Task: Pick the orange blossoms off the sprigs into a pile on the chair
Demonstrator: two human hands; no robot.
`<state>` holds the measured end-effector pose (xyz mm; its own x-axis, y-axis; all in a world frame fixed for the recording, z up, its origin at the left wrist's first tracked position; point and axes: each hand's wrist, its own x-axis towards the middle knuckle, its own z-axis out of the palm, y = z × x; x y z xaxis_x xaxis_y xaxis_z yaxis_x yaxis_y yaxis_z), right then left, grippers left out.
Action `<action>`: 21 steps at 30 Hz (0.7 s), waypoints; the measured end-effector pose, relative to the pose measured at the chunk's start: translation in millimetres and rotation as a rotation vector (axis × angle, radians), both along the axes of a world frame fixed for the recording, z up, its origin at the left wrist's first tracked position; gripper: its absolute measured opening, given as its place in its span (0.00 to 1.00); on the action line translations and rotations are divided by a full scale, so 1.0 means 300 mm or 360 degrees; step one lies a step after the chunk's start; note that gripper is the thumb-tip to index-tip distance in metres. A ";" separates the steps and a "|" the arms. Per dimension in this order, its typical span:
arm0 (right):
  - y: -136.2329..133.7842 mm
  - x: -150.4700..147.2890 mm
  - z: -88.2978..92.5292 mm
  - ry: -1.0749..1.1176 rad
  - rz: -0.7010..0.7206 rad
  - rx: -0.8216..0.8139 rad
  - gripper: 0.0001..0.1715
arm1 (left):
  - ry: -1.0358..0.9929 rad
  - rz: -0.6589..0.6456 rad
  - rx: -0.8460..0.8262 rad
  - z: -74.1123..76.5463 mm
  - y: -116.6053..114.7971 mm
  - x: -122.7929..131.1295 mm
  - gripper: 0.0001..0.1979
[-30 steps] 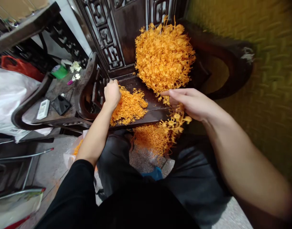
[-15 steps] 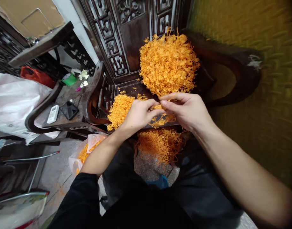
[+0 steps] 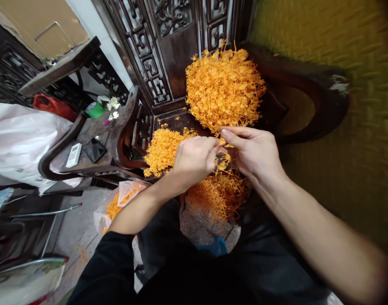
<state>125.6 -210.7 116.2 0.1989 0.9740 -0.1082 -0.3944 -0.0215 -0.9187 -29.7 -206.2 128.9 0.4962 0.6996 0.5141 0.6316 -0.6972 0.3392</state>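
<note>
The left hand (image 3: 196, 156), back uppermost and fingers curled, reached inward; its fingertips were largely hidden, so whether it gripped anything could not be determined. The right hand (image 3: 257, 153), angled inward opposite, pinched an orange sprig (image 3: 226, 142) between thumb and fingers. The sprig lay between both hands, near the large orange cluster (image 3: 225, 89).

Flower heap (image 3: 225, 89) orange; chair back (image 3: 177, 63) dark brown, fretwork-patterned

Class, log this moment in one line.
Left hand: at orange sprig | Right hand: pinching orange sprig | Seat: small pile, large mound
</note>
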 end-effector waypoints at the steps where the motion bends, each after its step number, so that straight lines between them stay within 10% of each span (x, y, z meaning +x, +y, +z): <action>1: -0.001 0.000 0.004 0.0012 -0.0019 -0.0012 0.21 | 0.0074 0.0021 0.0106 0.005 -0.003 0.004 0.10; 11: 0.003 -0.024 0.020 -0.0008 -0.0146 0.0122 0.15 | -0.0098 -0.0096 0.0339 0.000 0.038 -0.010 0.15; 21: 0.023 -0.001 0.033 -0.0258 -0.0211 0.0278 0.14 | -0.0708 -0.0043 -0.0743 -0.001 0.111 0.017 0.17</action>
<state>125.2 -204.0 126.0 0.3268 0.9395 0.1030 -0.2309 0.1850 -0.9552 -24.7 -172.8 128.6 0.3266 0.8897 0.3190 0.3450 -0.4264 0.8361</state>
